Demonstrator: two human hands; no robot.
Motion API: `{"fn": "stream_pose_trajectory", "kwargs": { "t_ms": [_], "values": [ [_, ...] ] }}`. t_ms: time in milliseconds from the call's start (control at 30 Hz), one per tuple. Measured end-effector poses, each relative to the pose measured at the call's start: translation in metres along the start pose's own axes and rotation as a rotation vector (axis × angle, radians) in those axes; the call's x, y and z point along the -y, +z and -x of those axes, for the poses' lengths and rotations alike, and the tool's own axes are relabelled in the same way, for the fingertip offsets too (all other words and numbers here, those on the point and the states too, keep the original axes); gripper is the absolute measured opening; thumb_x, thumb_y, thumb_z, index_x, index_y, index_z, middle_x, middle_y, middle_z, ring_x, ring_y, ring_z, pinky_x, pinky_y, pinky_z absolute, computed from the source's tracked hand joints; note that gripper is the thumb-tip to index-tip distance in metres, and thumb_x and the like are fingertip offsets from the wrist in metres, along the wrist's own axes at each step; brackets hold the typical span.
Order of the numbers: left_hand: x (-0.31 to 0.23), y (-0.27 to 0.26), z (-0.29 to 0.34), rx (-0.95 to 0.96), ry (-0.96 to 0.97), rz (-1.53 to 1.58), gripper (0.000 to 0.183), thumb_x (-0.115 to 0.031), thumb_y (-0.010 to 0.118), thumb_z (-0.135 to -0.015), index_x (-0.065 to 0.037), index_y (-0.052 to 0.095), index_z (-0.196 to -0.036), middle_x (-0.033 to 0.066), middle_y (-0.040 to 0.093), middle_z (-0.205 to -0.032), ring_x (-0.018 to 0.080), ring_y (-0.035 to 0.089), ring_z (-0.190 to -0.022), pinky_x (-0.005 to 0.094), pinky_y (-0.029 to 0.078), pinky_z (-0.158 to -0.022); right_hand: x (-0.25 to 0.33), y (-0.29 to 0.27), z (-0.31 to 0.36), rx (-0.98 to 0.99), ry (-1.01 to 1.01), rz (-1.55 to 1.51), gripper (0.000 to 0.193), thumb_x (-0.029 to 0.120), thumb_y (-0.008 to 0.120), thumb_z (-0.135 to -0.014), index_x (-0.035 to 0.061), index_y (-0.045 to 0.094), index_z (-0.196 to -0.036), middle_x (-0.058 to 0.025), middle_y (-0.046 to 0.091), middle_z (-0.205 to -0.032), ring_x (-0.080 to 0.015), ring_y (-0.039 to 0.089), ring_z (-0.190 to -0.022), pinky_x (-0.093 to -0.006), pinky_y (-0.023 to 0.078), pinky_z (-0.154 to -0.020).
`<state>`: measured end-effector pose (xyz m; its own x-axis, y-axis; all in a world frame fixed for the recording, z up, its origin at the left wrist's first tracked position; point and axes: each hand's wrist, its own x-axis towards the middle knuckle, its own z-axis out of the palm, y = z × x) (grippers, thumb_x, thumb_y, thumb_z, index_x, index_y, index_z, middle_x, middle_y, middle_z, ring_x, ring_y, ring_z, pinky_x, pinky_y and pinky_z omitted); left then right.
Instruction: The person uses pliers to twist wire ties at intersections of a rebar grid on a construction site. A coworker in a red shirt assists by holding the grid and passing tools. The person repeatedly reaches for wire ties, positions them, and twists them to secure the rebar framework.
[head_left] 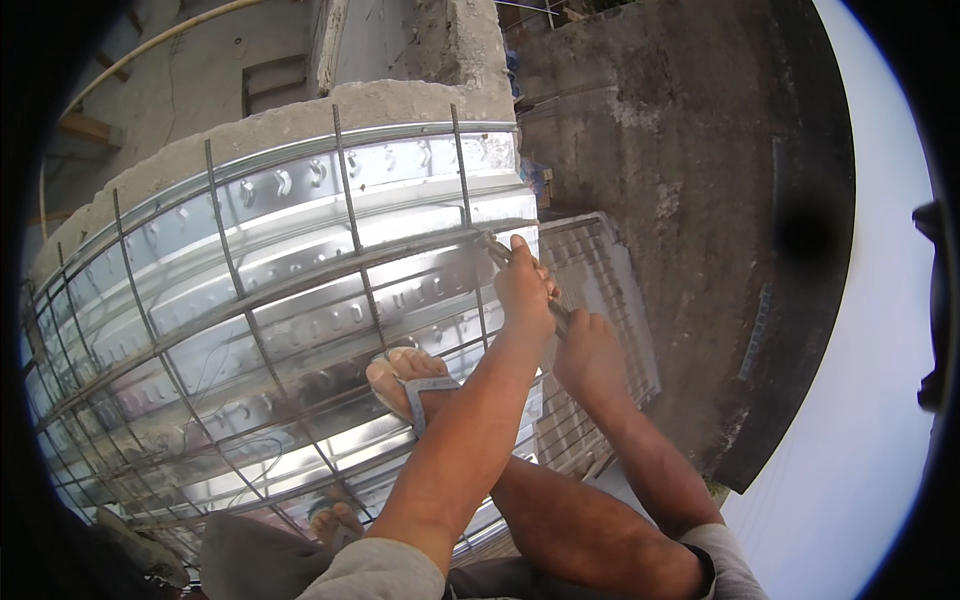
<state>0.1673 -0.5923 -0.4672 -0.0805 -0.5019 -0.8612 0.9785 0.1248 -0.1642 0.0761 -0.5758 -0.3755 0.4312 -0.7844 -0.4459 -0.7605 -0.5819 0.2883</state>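
Note:
My left hand (525, 290) is closed round the upper part of a grey metal bar-like tool (499, 251), its thumb laid along the shaft. Lower down and to the right, my right hand (590, 362) is closed on the tool's other end. The tool's far tip meets or lies just over a long steel reinforcing bar (420, 240), near where an upright bar (462, 180) crosses it. My fingers cover the tool's middle, so its exact kind cannot be made out. Below the bars lies shiny ribbed metal decking (290, 305).
My sandalled foot (415, 380) stands among the bar grid. A rough concrete ledge (400, 100) borders the decking at the far side. Past its right edge, lower down, are a ribbed panel (590, 260) and a dark stained surface (690, 150). Thin loose wire (235, 435) lies at left.

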Motion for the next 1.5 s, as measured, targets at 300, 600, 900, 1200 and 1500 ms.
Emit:
{"fn": "stream_pose_trajectory", "kwargs": {
  "t_ms": [300, 600, 900, 1200, 1500],
  "values": [
    [-0.006, -0.040, 0.002, 0.208, 0.155, -0.144, 0.058, -0.057, 0.069, -0.089, -0.006, 0.057, -0.114, 0.0051, 0.062, -0.087, 0.0151, 0.063, -0.085, 0.0271, 0.050, -0.067, -0.020, -0.023, -0.017, 0.643, 0.213, -0.854, 0.036, 0.033, 0.075, -0.087, -0.0001, 0.063, -0.081, -0.0118, 0.063, -0.064, -0.0228, 0.061, -0.050, -0.0370, 0.051, -0.049],
    [-0.009, -0.042, -0.005, 0.428, -0.127, 0.085, 0.037, -0.039, 0.064, -0.096, -0.009, 0.061, -0.117, 0.0077, 0.070, -0.091, 0.0236, 0.070, -0.084, 0.0396, 0.056, -0.087, -0.013, -0.022, -0.002, 0.267, -0.006, -0.243, 0.051, 0.035, 0.080, -0.081, -0.0036, 0.060, -0.108, -0.0165, 0.067, -0.087, -0.0313, 0.069, -0.079, -0.0443, 0.055, -0.072],
    [0.007, 0.002, -0.004, 0.015, -0.010, 0.127, 0.045, -0.049, 0.061, -0.097, -0.014, 0.045, -0.074, -0.0023, 0.041, -0.057, 0.0136, 0.041, -0.050, 0.0322, 0.042, -0.056, -0.006, 0.008, -0.001, -0.039, 0.063, -0.042, 0.031, 0.009, 0.062, -0.080, -0.0037, 0.057, -0.108, -0.0216, 0.064, -0.093, -0.0407, 0.065, -0.088, -0.0501, 0.051, -0.077],
    [0.005, -0.029, 0.000, 0.086, 0.229, -0.217, 0.048, -0.054, 0.075, -0.086, -0.012, 0.052, -0.087, 0.0001, 0.049, -0.066, 0.0117, 0.050, -0.055, 0.0281, 0.046, -0.053, -0.013, 0.005, -0.012, 0.301, 0.123, -0.441, 0.036, 0.034, 0.074, -0.086, 0.0000, 0.062, -0.083, -0.0160, 0.062, -0.063, -0.0305, 0.067, -0.063, -0.0457, 0.052, -0.063],
    [-0.020, -0.048, -0.001, 0.513, -0.169, 0.047, 0.038, -0.049, 0.063, -0.096, -0.012, 0.060, -0.085, -0.0030, 0.054, -0.060, 0.0157, 0.057, -0.057, 0.0355, 0.050, -0.064, -0.012, 0.004, -0.007, 0.759, 0.281, -1.000, 0.040, 0.038, 0.077, -0.086, 0.0017, 0.059, -0.084, -0.0107, 0.061, -0.066, -0.0249, 0.061, -0.055, -0.0366, 0.047, -0.051]
  ]
}}
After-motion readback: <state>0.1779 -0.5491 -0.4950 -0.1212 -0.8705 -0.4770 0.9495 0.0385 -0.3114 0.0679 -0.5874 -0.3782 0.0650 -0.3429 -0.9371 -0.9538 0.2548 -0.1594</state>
